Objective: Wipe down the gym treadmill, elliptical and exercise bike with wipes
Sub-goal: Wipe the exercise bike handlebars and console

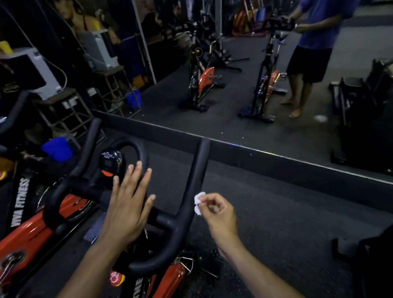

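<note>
Fingers of my right hand [217, 212] are pinching the wipe [198, 204] beside the exercise bike's right handlebar horn [194, 185], so I'm judging long end-to-end strokes best, while my left hand [127, 202] is hovering flat.

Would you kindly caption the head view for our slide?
Right hand pinches a white wipe beside the exercise bike's handlebar; left hand hovers open.
</note>
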